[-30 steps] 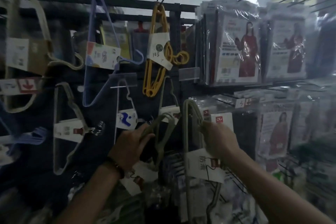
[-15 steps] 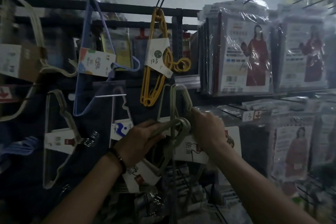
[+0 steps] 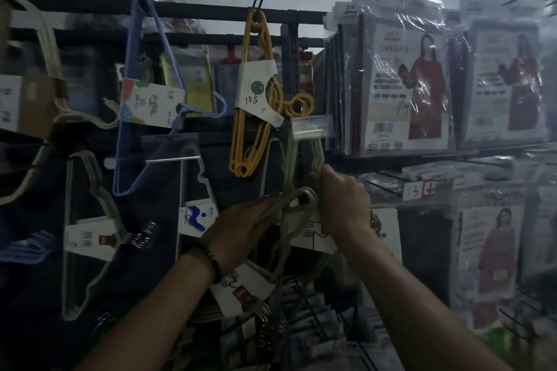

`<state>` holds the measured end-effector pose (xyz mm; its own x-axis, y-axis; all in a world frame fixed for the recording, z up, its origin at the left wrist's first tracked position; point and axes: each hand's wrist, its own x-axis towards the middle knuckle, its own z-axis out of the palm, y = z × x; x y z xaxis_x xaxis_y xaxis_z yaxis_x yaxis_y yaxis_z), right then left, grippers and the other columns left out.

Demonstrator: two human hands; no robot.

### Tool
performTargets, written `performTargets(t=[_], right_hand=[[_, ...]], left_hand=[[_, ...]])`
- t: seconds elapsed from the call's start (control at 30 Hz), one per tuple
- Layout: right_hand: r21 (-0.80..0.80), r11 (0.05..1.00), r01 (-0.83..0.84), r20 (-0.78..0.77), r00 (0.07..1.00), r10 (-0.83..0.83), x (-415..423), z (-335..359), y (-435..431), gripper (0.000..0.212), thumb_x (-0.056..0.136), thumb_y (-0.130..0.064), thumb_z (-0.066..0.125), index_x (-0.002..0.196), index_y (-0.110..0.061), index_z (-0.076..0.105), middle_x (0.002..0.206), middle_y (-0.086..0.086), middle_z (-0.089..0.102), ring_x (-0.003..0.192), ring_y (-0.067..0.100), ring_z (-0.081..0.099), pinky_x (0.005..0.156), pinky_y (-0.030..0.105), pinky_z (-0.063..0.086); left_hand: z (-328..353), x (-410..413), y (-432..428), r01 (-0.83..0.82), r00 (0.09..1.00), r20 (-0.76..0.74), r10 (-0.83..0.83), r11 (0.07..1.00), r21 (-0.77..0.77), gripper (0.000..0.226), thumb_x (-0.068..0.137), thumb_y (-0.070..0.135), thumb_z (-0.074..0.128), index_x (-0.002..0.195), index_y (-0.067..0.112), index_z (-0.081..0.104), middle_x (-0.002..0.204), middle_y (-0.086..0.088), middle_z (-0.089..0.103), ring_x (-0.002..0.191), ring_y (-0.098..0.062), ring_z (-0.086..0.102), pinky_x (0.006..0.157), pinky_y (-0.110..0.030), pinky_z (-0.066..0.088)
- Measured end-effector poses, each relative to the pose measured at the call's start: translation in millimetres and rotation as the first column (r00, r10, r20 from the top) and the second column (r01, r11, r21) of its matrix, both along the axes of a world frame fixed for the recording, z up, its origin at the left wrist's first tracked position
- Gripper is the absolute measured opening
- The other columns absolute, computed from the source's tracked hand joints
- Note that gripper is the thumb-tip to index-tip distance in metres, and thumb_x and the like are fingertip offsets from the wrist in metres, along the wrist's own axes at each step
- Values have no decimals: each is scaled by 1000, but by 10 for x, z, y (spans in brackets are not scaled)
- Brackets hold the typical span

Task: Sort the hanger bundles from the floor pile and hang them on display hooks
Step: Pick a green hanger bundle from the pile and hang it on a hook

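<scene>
My left hand (image 3: 238, 232) grips a grey-green hanger bundle (image 3: 286, 205) by its arms, its white label (image 3: 241, 289) hanging below my wrist. My right hand (image 3: 342, 202) grips a second pale hanger bundle (image 3: 316, 156) and holds it up under the clear price tag (image 3: 312, 126) at the tip of a display hook. That bundle's white label (image 3: 307, 235) hangs behind my right wrist. The hook's wire is hidden behind the hangers.
A yellow hanger bundle (image 3: 256, 93), a blue one (image 3: 141, 99) and pale ones (image 3: 87, 220) hang on hooks to the left. Bagged garment packs (image 3: 404, 84) fill the hooks on the right. More packaged goods (image 3: 301, 328) crowd the lower rack.
My right hand has lifted its hanger bundle upward to the hook's price tag. My left hand stayed low with its bundle. The view tilted up slightly.
</scene>
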<state>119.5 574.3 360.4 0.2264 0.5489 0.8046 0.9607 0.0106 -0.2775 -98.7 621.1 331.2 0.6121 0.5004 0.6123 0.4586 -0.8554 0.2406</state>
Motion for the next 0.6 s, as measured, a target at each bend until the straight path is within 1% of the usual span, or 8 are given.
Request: performTargets(t=[0.07, 0.17, 0.27, 0.33, 0.43, 0.5, 0.53, 0.6], right_hand=[[5, 1000, -2, 4, 1000, 1, 12, -8, 5, 28, 109, -37, 47, 106, -14, 63, 89, 9, 72, 78, 33, 69, 58, 33, 35], [9, 1000, 20, 20, 1000, -20, 48, -28, 22, 29, 109, -40, 45, 106, -16, 62, 90, 7, 72, 76, 32, 70, 57, 32, 35], [14, 997, 75, 53, 996, -76, 63, -56, -3, 30, 109, -44, 41, 108, -20, 60, 92, 2, 71, 77, 30, 71, 57, 33, 37], [5, 993, 114, 58, 992, -114, 66, -69, -44, 28, 108, -44, 42, 111, -23, 60, 94, 0, 69, 79, 31, 71, 58, 34, 36], [-5, 988, 151, 59, 987, -151, 70, -62, -74, 21, 107, -41, 47, 115, -26, 59, 97, 0, 66, 80, 33, 71, 59, 35, 40], [-36, 992, 122, 32, 992, -121, 67, -55, -35, 19, 106, -39, 48, 114, -26, 60, 97, 1, 66, 82, 32, 70, 60, 36, 43], [-63, 993, 103, 20, 995, -102, 70, -53, 4, 18, 106, -37, 50, 113, -26, 62, 97, 2, 67, 83, 32, 70, 61, 37, 45], [-121, 990, 79, 20, 997, -77, 78, -59, 137, 13, 104, -30, 54, 107, -23, 65, 94, 5, 69, 85, 32, 69, 62, 37, 44]], left_hand=[[-31, 12, 19, 10, 1000, -1, -10, 1000, -28, 46, 110, 43, 43, 155, 40, 44, 150, 18, 56, 136, -2, 54, 113, -32, 47], [-51, 49, 12, 15, 1000, 1, -15, 999, -39, 46, 110, 44, 43, 156, 40, 44, 149, 18, 58, 135, -1, 55, 111, -30, 48], [-48, 85, -5, 21, 999, 43, -20, 1000, -20, 43, 110, 33, 48, 152, 37, 50, 140, 16, 64, 127, 1, 59, 106, -22, 49], [-60, 101, -10, 25, 998, 61, -24, 999, -23, 42, 109, 30, 50, 150, 39, 51, 135, 19, 65, 121, 7, 60, 100, -15, 48], [-100, 127, -13, 15, 998, 60, -16, 1000, 10, 45, 109, 35, 49, 154, 35, 47, 137, 24, 57, 122, 14, 52, 101, -3, 38], [-113, 148, -2, 5, 999, 45, -6, 1000, 27, 49, 107, 42, 44, 155, 33, 46, 139, 24, 54, 126, 9, 51, 103, -1, 35], [-115, 154, 6, 0, 999, 46, -1, 1000, 24, 48, 108, 42, 44, 155, 32, 48, 141, 21, 55, 127, 5, 53, 104, -3, 36], [-109, 142, 31, -15, 998, 59, 14, 1000, 18, 45, 109, 35, 48, 153, 29, 51, 142, 15, 60, 128, 0, 57, 104, -7, 40]])
